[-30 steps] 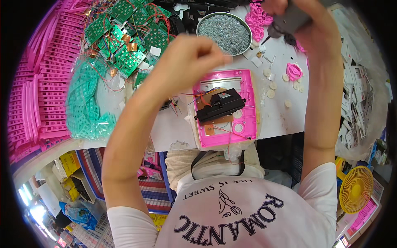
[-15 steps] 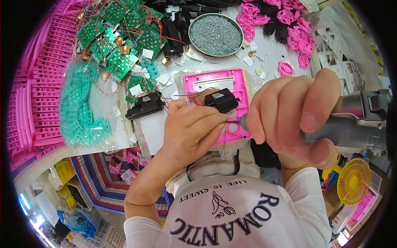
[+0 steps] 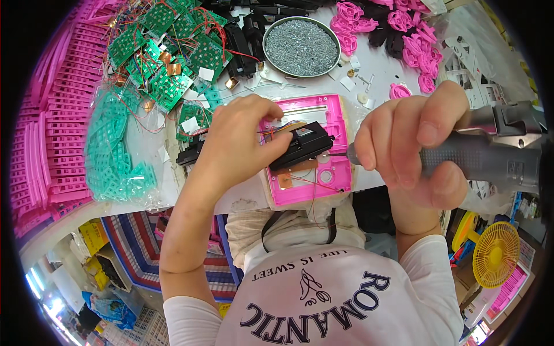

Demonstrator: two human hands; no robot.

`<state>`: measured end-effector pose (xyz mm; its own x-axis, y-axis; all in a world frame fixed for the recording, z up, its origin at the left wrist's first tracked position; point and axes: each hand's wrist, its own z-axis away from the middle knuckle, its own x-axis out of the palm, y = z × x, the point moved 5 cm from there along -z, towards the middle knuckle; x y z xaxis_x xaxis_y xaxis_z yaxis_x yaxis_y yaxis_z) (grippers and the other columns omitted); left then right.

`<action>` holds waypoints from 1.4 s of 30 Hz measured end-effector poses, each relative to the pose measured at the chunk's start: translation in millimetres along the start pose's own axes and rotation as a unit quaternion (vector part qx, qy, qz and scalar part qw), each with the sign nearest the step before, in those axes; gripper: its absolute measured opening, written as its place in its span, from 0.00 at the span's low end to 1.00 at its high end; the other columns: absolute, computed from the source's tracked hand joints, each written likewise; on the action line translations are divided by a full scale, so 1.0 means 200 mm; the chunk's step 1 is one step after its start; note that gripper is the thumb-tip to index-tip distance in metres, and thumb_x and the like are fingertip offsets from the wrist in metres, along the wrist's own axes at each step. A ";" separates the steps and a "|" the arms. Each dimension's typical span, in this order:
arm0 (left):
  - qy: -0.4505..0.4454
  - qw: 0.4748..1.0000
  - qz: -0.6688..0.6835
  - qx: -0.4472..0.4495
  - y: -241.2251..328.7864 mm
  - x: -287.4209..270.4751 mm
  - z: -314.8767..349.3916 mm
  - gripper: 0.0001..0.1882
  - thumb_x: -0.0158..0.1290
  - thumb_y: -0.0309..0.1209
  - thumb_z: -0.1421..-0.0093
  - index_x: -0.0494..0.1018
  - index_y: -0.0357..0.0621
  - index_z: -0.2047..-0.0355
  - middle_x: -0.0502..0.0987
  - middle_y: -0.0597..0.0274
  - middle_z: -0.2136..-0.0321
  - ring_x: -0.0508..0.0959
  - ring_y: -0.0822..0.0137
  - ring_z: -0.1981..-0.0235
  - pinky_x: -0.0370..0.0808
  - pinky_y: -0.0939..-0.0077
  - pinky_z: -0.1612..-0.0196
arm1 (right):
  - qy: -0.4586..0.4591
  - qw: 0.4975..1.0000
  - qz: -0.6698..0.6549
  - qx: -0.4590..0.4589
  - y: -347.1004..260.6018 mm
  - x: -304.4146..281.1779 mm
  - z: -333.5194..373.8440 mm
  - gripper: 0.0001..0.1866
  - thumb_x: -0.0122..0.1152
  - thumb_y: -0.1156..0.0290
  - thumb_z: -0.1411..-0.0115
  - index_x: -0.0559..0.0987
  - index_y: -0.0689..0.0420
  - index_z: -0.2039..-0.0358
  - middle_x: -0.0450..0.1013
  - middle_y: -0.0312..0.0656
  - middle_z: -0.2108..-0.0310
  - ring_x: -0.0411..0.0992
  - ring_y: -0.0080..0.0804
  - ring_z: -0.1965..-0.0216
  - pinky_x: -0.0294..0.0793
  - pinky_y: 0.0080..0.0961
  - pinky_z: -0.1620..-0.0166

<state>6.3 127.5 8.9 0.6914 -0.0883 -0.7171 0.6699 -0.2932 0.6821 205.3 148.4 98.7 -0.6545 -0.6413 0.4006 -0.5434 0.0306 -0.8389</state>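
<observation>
Your right hand is clamping the grey cylindrical power screwdriver; you should be holding it square. Your left hand is touching the black oblong plastic module, pinch indeterminable.

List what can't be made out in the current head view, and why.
All in the head view:
Rear end of the grey driver: cut off by the dark right rim.
Whether its thin bit touches a screw: too small.
Pink casing beneath the black module: covered by it.
Right end of the other black module: behind the left hand.
Single metal pieces: too small to separate.
</observation>
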 end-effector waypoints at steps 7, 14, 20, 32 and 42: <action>-0.091 0.995 -0.007 -0.035 0.01 0.02 -0.05 0.12 0.65 0.34 0.51 0.80 0.41 0.71 0.81 0.58 0.68 0.79 0.54 0.63 0.72 0.61 0.57 | -0.006 1.000 0.008 -0.013 0.00 0.00 -0.01 0.17 0.67 0.59 0.35 0.71 0.50 0.54 0.72 0.28 0.77 0.70 0.19 0.78 0.77 0.26 0.64; -0.096 0.991 -0.072 -0.056 0.06 0.02 -0.04 0.09 0.64 0.36 0.50 0.80 0.46 0.72 0.80 0.65 0.71 0.77 0.61 0.62 0.61 0.61 0.51 | 0.015 1.000 0.011 0.005 0.00 0.01 0.00 0.17 0.68 0.59 0.35 0.71 0.50 0.53 0.72 0.28 0.77 0.70 0.20 0.78 0.77 0.26 0.63; -0.079 0.987 -0.130 -0.043 0.08 0.05 -0.01 0.10 0.64 0.38 0.49 0.80 0.47 0.70 0.80 0.64 0.66 0.77 0.59 0.61 0.62 0.60 0.52 | 0.009 1.000 0.025 -0.001 -0.01 0.02 0.00 0.17 0.67 0.58 0.35 0.71 0.50 0.53 0.71 0.28 0.78 0.69 0.20 0.78 0.77 0.26 0.63; 0.136 0.982 -0.128 0.018 0.17 0.14 0.33 0.27 0.71 0.36 0.54 0.74 0.47 0.54 0.78 0.64 0.59 0.75 0.58 0.57 0.60 0.58 0.50 | -0.002 0.998 0.054 -0.014 0.04 0.03 -0.04 0.18 0.64 0.57 0.33 0.70 0.51 0.52 0.68 0.29 0.78 0.66 0.20 0.78 0.74 0.27 0.63; 0.140 0.986 -0.078 0.039 0.06 0.15 0.33 0.27 0.70 0.36 0.52 0.74 0.50 0.52 0.78 0.67 0.63 0.75 0.63 0.62 0.58 0.57 0.50 | -0.013 0.996 0.080 -0.020 0.21 0.04 -0.10 0.18 0.66 0.60 0.35 0.70 0.55 0.53 0.68 0.32 0.77 0.66 0.22 0.76 0.73 0.27 0.64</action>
<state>17.4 59.3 -14.3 0.6371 0.2262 -0.7369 0.7582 -0.3562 0.5461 167.3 158.9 74.6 -0.7205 -0.6460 0.2521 -0.4539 0.1644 -0.8758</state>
